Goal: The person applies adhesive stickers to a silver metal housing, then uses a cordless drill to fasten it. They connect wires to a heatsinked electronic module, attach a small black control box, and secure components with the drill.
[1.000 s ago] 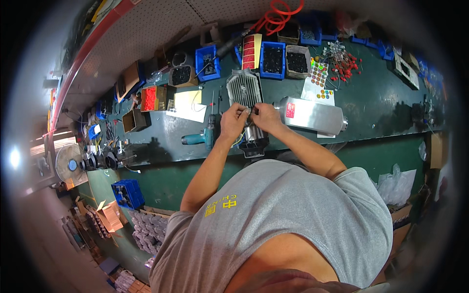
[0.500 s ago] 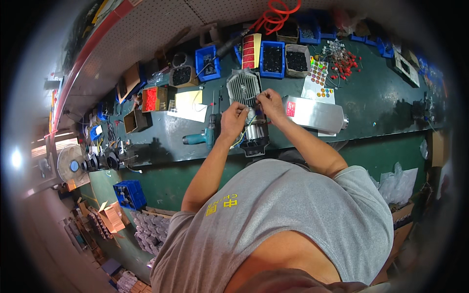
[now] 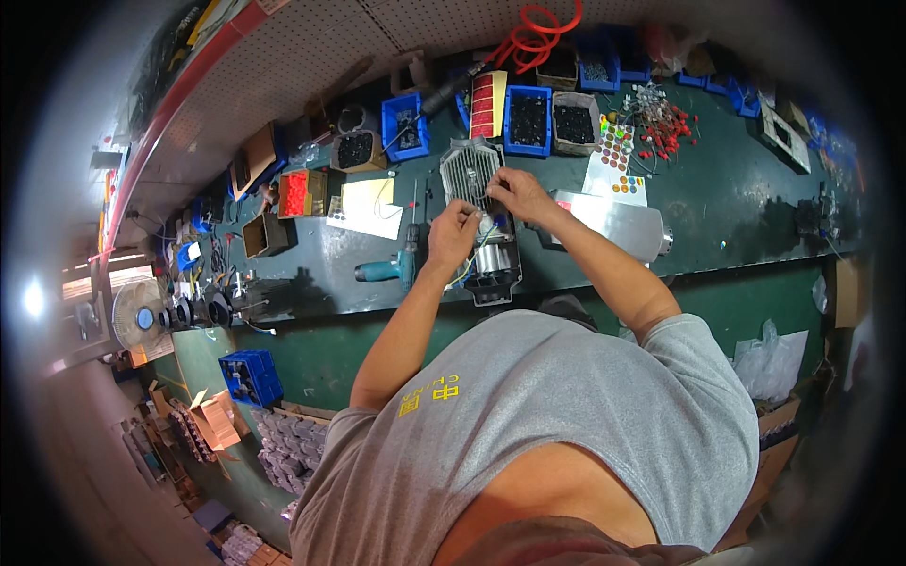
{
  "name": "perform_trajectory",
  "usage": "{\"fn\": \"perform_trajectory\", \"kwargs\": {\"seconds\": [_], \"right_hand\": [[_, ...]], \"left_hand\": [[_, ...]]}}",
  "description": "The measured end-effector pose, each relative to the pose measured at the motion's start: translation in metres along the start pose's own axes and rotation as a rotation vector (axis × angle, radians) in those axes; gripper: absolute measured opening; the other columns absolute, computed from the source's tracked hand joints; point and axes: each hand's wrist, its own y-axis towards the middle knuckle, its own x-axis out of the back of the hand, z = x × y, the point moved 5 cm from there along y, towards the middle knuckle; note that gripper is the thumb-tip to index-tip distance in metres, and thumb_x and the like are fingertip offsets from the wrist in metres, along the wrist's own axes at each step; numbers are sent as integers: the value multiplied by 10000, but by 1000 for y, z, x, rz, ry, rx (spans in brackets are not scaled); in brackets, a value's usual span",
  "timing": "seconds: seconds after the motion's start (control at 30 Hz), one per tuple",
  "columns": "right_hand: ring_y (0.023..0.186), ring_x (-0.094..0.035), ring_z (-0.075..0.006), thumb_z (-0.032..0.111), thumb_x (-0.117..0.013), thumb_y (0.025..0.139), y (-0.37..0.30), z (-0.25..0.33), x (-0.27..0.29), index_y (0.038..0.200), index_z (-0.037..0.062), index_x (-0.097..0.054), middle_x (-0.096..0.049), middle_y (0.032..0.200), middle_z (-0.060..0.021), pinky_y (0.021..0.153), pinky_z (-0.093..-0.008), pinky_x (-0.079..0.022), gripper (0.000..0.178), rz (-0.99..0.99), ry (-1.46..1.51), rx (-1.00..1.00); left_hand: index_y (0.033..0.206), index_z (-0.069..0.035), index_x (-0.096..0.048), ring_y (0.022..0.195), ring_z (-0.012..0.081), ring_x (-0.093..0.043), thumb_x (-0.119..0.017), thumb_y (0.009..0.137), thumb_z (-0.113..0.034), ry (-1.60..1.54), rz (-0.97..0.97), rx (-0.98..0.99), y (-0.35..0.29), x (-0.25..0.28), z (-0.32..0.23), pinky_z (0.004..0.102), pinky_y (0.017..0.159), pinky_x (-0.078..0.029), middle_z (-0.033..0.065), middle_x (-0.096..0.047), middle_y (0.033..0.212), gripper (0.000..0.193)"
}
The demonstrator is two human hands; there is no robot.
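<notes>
On the bench in front of me lies a metal unit with a finned grey housing (image 3: 469, 170) at its far end. A silver cylindrical motor part (image 3: 493, 258) and a black end section sit at its near end. My left hand (image 3: 454, 233) is closed in a pinch at the unit's left side, by thin yellow and blue wires (image 3: 461, 275). My right hand (image 3: 520, 196) pinches above the housing's right edge, fingertips together. What either hand holds is too small to make out. A teal cordless drill (image 3: 384, 270) lies left of my left hand.
Right of the unit lies a silver casing (image 3: 618, 226), beside a sheet of round stickers (image 3: 615, 168). Blue bins (image 3: 527, 120) of small dark parts line the back, near a red coiled hose (image 3: 535, 38). Red-tipped parts (image 3: 666, 132) are heaped at the back right.
My right hand has shifted slightly left and nearer to me, its wrist now over part of the silver casing. My left hand stays almost in place. The unit keeps its position.
</notes>
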Motion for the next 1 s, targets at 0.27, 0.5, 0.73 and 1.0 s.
{"fn": "perform_trajectory", "kwargs": {"seconds": [0.27,0.5,0.73,1.0], "right_hand": [[708,-641,-101,188,-535,1053,-8,-16,-12,1029,29,-596,-731,906,-62,626,-288,-544,173,-128,704,-540],[730,-665,-111,193,-572,1030,-18,-13,-11,1003,12,-605,-734,900,-72,627,-290,-557,186,-208,746,-497],[721,-712,-238,137,-706,875,-42,-10,-20,998,7,-748,-748,866,-159,704,-359,-557,184,-183,184,-171],[732,-703,-268,114,-682,881,-53,-3,-27,958,-18,-723,-717,847,-184,705,-401,-554,158,-332,350,-403]], "left_hand": [[977,-23,-626,650,50,-527,-684,964,-138,-4,13,0,2,0,6,245,565,-426,-6,-615,751,129],[961,-11,-644,655,54,-535,-698,952,-136,36,-1,-33,3,-1,3,245,593,-447,-6,-617,743,137],[971,8,-680,683,84,-576,-716,931,-140,59,-4,-15,1,2,-6,272,626,-482,34,-667,769,157],[981,12,-679,710,99,-616,-721,937,-158,78,1,-18,1,2,-8,283,655,-511,61,-688,778,180]]}}
